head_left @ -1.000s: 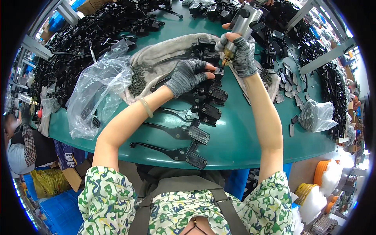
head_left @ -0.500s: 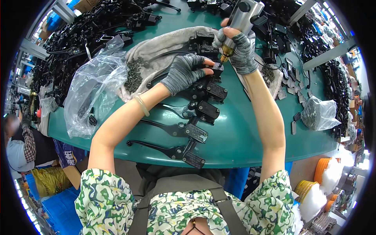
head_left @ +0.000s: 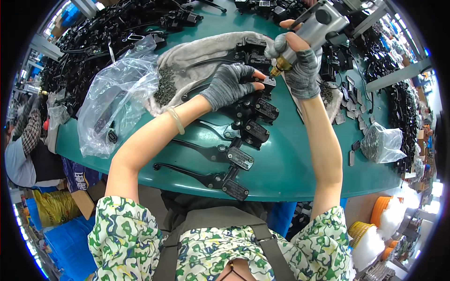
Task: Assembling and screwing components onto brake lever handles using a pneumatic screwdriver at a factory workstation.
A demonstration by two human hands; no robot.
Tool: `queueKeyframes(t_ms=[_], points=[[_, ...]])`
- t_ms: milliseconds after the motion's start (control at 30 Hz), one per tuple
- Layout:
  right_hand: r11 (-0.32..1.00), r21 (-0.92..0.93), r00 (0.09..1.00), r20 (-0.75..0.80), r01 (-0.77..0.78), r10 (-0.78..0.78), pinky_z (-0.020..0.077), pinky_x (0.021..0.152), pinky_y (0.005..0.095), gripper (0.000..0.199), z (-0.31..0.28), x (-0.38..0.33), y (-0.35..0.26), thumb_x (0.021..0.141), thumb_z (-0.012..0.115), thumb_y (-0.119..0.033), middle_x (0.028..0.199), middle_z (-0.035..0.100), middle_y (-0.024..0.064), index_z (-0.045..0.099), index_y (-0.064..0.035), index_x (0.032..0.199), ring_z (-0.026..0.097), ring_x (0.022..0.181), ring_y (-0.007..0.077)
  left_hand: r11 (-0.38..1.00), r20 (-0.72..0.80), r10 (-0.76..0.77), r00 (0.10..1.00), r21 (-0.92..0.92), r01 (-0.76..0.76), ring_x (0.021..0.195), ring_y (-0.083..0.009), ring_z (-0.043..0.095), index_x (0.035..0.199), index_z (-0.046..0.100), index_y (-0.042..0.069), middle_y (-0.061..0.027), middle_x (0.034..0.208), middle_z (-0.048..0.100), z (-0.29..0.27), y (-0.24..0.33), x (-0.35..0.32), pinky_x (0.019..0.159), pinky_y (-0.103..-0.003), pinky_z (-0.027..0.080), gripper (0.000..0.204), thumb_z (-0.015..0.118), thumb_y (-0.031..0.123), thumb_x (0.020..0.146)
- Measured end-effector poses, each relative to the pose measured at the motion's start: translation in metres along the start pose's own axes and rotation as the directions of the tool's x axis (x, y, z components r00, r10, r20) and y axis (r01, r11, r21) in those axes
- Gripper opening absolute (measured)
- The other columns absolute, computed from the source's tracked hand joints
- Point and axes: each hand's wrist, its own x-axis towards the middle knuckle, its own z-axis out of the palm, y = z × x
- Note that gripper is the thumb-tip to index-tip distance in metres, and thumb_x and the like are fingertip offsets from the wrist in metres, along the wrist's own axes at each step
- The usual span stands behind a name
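My left hand (head_left: 230, 85), in a grey fingerless glove, has its thumb and fingers closed round a black brake lever assembly (head_left: 269, 82) with a small rectangular reservoir. My right hand (head_left: 302, 65), gloved alike, grips a silver power screwdriver (head_left: 323, 25) with a brass-coloured nose. The tool leans down to the left, its nose (head_left: 279, 65) close to the held reservoir; whether the bit touches a screw I cannot tell. Several more lever assemblies lie in a row toward me, the nearest reservoir (head_left: 235, 190) by the table edge. Others lie beyond my left hand.
A grey cloth (head_left: 187, 54) on the green table (head_left: 300, 173) carries a pile of small dark screws (head_left: 166, 89). Clear plastic bags (head_left: 115, 100) (head_left: 382, 143) lie at both sides. Small metal plates (head_left: 354, 100) are scattered at right. Heaped black parts (head_left: 112, 37) line the far edges.
The screwdriver has tilted further over to the right, with its nose lifted slightly off to the side of the reservoir. My left hand keeps its hold; the whole view has shifted a little.
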Motion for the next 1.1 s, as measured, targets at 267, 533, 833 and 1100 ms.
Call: queueKeyframes(t_ms=[267, 533, 833, 1100], points=[[0.999, -0.002, 0.999, -0.039, 0.038, -0.038, 0.0550, 0.063, 0.0329, 0.039, 0.017, -0.002, 0.019, 0.082, 0.065, -0.018, 0.072, 0.057, 0.0071, 0.053, 0.0026, 0.113, 0.059, 0.065, 0.0165, 0.996, -0.109, 0.085, 0.990, -0.020, -0.088, 0.078, -0.0248, 0.068, 0.099, 0.071, 0.006, -0.0137, 0.087, 0.070, 0.006, -0.016, 0.000, 0.072, -0.032, 0.053, 0.036, 0.081, 0.029, 0.073], [0.977, -0.182, 0.987, -0.086, 0.115, -0.132, 0.0502, 0.058, 0.0256, 0.029, 0.017, 0.000, 0.023, 0.080, 0.071, -0.020, 0.069, 0.062, 0.0050, 0.062, -0.0020, 0.101, 0.061, 0.059, 0.0125, 0.998, -0.018, 0.052, 0.998, 0.025, -0.051, 0.088, -0.0165, 0.068, 0.106, 0.070, 0.007, -0.0093, 0.095, 0.072, 0.006, -0.017, 0.002, 0.081, -0.029, 0.051, 0.033, 0.078, 0.022, 0.078], [0.985, -0.171, 1.000, -0.004, 0.017, -0.018, 0.0539, 0.059, 0.0303, 0.036, 0.022, 0.002, 0.019, 0.079, 0.068, -0.020, 0.070, 0.060, 0.0069, 0.058, 0.0016, 0.106, 0.061, 0.061, 0.0160, 0.997, -0.070, 0.076, 0.995, -0.002, -0.076, 0.078, -0.0241, 0.068, 0.098, 0.070, 0.005, -0.0127, 0.087, 0.070, 0.004, -0.013, 0.001, 0.072, -0.033, 0.052, 0.037, 0.081, 0.029, 0.072], [0.998, -0.060, 1.000, 0.019, -0.024, 0.025, 0.0564, 0.060, 0.0321, 0.035, 0.018, 0.006, 0.021, 0.080, 0.066, -0.017, 0.070, 0.059, 0.0077, 0.057, 0.0019, 0.108, 0.062, 0.062, 0.0179, 1.000, -0.005, 0.009, 1.000, -0.009, -0.009, 0.088, -0.0161, 0.067, 0.108, 0.070, 0.008, -0.0105, 0.094, 0.072, 0.000, -0.005, -0.001, 0.081, -0.030, 0.051, 0.034, 0.078, 0.022, 0.078]])
